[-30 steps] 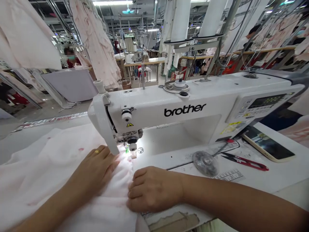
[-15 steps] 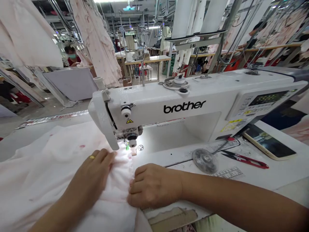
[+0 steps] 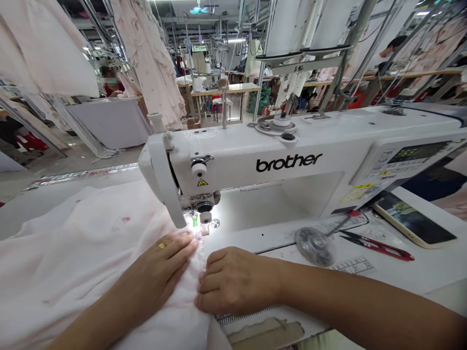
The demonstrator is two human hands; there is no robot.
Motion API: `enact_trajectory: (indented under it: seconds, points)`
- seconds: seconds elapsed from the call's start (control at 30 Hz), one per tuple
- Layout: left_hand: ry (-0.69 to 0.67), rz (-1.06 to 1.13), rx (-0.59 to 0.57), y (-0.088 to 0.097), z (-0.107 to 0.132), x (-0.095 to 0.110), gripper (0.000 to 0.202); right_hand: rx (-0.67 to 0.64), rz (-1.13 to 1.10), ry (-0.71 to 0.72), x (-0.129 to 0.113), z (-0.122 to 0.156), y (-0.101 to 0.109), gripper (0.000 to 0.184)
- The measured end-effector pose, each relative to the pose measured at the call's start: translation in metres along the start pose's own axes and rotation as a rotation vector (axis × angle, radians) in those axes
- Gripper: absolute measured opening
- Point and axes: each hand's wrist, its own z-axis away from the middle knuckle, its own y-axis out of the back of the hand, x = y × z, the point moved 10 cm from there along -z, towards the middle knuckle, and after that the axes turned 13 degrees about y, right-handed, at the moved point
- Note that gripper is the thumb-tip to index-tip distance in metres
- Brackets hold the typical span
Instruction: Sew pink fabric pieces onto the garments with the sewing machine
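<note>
A white Brother sewing machine (image 3: 292, 165) stands across the table. Pale pink fabric (image 3: 73, 253) spreads to its left and runs under the presser foot (image 3: 204, 226). My left hand (image 3: 164, 270), with a ring on one finger, lies flat on the fabric, its fingers stretched toward the foot. Just to the right, my right hand (image 3: 233, 279) is curled, its fingertips pinching the fabric's folded edge. The needle area is brightly lit.
On the table right of the machine lie a metal disc (image 3: 314, 245), red thread snips (image 3: 379, 245) and a phone (image 3: 414, 223). A printed ruler (image 3: 355, 266) marks the table. Pink garments hang behind; a person sits at the far left.
The view has shifted slightly. My left hand has slid a little to the right, closer to the presser foot; the right hand stays on the fabric edge.
</note>
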Motion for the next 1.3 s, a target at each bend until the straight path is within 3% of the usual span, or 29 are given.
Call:
enact_trajectory:
  seconds: [0.33, 0.5, 0.63, 0.7, 0.77, 0.87, 0.93, 1.03, 1.13, 1.2, 1.3]
  points:
    - [0.043, 0.085, 0.009, -0.005, -0.028, -0.031, 0.024, 0.023, -0.008, -0.177, 0.032, 0.008, -0.005, 0.024]
    - [0.024, 0.097, 0.02, -0.002, -0.035, -0.037, 0.022, 0.031, 0.003, -0.219, 0.04, 0.012, -0.01, 0.024]
    - [0.023, -0.048, 0.06, 0.004, -0.032, -0.032, 0.026, 0.037, 0.065, -0.203, 0.037, 0.014, -0.006, 0.021]
    - [0.13, -0.145, 0.116, 0.011, -0.025, -0.034, 0.03, 0.037, 0.124, -0.174, 0.033, 0.013, -0.001, 0.02]
    - [0.351, -0.228, 0.124, 0.017, -0.014, -0.046, 0.034, 0.049, 0.196, -0.149, 0.028, 0.011, 0.004, 0.02]
    - [0.662, -0.239, -0.078, 0.005, 0.008, -0.066, 0.036, 0.107, 0.3, -0.128, 0.022, 0.009, 0.013, 0.022]
    - [0.726, -0.183, -0.241, -0.007, 0.018, -0.069, 0.038, 0.152, 0.345, -0.113, 0.018, 0.009, 0.018, 0.023]
    - [0.735, -0.18, -0.297, -0.006, 0.022, -0.072, 0.041, 0.211, 0.357, -0.098, 0.016, 0.011, 0.022, 0.023]
    - [0.712, -0.246, -0.215, 0.003, 0.022, -0.074, 0.039, 0.17, 0.303, -0.099, 0.02, 0.011, 0.016, 0.022]
    - [0.604, -0.262, -0.105, 0.008, 0.017, -0.066, 0.033, 0.087, 0.243, -0.119, 0.025, 0.011, 0.006, 0.019]
    - [0.339, -0.229, 0.106, 0.016, 0.007, -0.043, 0.02, 0.037, 0.155, -0.17, 0.031, 0.012, 0.0, 0.017]
